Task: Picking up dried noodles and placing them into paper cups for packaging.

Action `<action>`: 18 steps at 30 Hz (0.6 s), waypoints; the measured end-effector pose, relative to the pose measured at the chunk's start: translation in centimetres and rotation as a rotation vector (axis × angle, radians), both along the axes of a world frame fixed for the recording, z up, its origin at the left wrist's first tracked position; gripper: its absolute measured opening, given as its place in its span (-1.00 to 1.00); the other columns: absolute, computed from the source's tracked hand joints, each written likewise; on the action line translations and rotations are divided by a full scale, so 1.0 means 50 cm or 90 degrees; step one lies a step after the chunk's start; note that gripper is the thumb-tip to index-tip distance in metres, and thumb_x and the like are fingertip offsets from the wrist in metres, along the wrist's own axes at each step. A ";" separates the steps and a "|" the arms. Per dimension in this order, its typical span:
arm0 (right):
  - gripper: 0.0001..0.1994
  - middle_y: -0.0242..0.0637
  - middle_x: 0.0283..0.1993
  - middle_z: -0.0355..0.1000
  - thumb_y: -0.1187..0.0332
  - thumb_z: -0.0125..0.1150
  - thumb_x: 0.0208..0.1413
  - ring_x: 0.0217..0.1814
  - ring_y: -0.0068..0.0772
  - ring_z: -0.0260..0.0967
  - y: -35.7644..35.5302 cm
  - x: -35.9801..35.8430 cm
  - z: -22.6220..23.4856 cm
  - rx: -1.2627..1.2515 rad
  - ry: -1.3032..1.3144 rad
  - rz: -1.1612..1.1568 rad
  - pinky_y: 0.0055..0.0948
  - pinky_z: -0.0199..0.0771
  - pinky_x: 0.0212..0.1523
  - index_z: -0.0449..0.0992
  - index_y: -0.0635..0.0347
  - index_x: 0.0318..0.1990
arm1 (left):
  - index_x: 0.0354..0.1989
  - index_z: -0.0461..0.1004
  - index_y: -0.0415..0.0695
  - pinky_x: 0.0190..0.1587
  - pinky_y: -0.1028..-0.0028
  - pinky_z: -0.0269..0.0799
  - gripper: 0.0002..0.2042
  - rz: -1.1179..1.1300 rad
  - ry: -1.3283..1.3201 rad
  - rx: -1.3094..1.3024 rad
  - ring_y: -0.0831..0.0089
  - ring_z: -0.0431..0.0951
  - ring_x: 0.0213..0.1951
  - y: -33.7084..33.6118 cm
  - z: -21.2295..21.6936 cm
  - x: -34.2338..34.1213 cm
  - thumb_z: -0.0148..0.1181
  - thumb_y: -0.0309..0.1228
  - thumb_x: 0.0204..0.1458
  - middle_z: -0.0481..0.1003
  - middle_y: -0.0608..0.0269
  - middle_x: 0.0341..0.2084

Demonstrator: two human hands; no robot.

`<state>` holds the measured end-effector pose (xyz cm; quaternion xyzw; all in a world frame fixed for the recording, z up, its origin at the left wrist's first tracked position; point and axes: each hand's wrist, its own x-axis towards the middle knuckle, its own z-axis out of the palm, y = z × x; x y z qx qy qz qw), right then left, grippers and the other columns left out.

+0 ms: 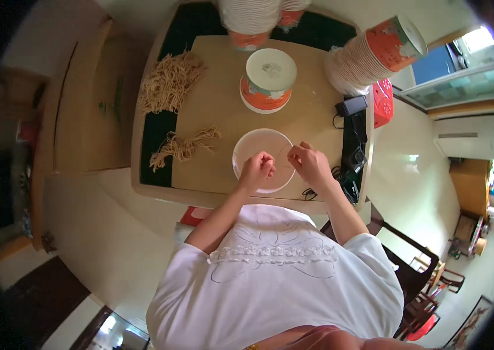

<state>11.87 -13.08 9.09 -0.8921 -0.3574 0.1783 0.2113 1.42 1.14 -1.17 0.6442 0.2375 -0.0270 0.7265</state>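
The person works over a white bowl [253,142] on the bench [158,123], its round mouth facing up. The left hand [258,168] is above the bowl's near half, fingers curled; whether they pinch anything cannot be told. The right hand [307,160] is at the bowl's right rim, its fingers pressed together at the tips, apparently pinching a thin strand [284,147]. This faint strand curves over the bowl's right side, its long axis hard to trace.

Left of the bowl lies a small beige cord bundle [186,146], its long axis slanting away and rightward; a larger cord heap [171,81] lies beyond it. Behind the bowl stands an inverted orange-and-green bowl [267,93]; the print on its side is too small to read.
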 end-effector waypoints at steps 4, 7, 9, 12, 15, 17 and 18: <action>-0.93 -0.19 -0.32 0.36 0.39 0.15 0.00 -0.34 -0.10 0.40 -0.014 -0.001 -0.011 0.007 0.041 -0.004 -0.26 0.42 -0.34 0.48 0.12 -0.35 | -0.23 0.39 -0.18 -0.46 0.32 0.46 -0.82 -0.002 -0.114 0.617 0.26 0.54 -0.45 -0.004 0.006 -0.002 0.09 -0.44 -0.02 0.45 0.10 -0.31; -0.84 -0.18 -0.32 0.36 0.52 0.17 -0.04 -0.36 -0.20 0.41 -0.026 -0.001 -0.018 0.118 0.031 -0.086 -0.31 0.43 -0.34 0.42 0.17 -0.26 | -0.19 0.38 -0.13 -0.42 0.22 0.46 -0.75 -0.081 -0.054 0.593 0.14 0.52 -0.35 -0.005 0.053 0.020 0.15 -0.39 -0.07 0.37 0.07 -0.21; -0.84 -0.17 -0.31 0.37 0.53 0.15 -0.03 -0.36 -0.21 0.41 -0.025 -0.002 -0.020 0.132 0.050 -0.110 -0.34 0.43 -0.34 0.41 0.18 -0.25 | -0.20 0.39 -0.13 -0.40 0.21 0.46 -0.75 -0.058 -0.085 0.570 0.15 0.52 -0.36 -0.012 0.051 0.041 0.16 -0.40 -0.09 0.38 0.08 -0.25; -0.85 -0.15 -0.29 0.38 0.54 0.12 -0.01 -0.36 -0.22 0.41 -0.031 -0.010 -0.035 0.172 0.073 -0.142 -0.38 0.43 -0.35 0.40 0.21 -0.25 | -0.25 0.41 -0.12 -0.39 0.20 0.46 -0.77 -0.077 -0.110 0.543 0.15 0.52 -0.37 -0.022 0.020 0.067 0.18 -0.41 -0.13 0.40 0.09 -0.31; -0.89 -0.13 -0.30 0.38 0.54 0.10 0.01 -0.39 -0.22 0.41 -0.032 -0.019 -0.027 0.173 0.058 -0.151 -0.40 0.43 -0.36 0.41 0.24 -0.27 | -0.32 0.45 -0.13 -0.33 0.21 0.44 -0.81 -0.154 -0.085 0.482 0.13 0.51 -0.33 -0.028 0.021 0.077 0.21 -0.42 -0.15 0.42 0.09 -0.34; -0.92 -0.13 -0.33 0.38 0.53 0.10 0.01 -0.41 -0.20 0.40 -0.039 -0.020 -0.030 0.191 0.042 -0.168 -0.39 0.41 -0.37 0.43 0.24 -0.31 | -0.37 0.47 -0.15 -0.28 0.23 0.42 -0.84 -0.195 -0.065 0.426 0.12 0.50 -0.28 -0.028 0.033 0.072 0.24 -0.42 -0.16 0.44 0.09 -0.35; -0.92 -0.13 -0.33 0.38 0.53 0.10 0.01 -0.41 -0.20 0.40 -0.042 -0.017 -0.028 0.191 0.043 -0.170 -0.39 0.41 -0.37 0.43 0.24 -0.31 | -0.42 0.46 -0.15 -0.30 0.25 0.41 -0.88 -0.182 -0.116 0.400 0.14 0.51 -0.31 -0.026 0.035 0.066 0.23 -0.43 -0.14 0.45 0.10 -0.39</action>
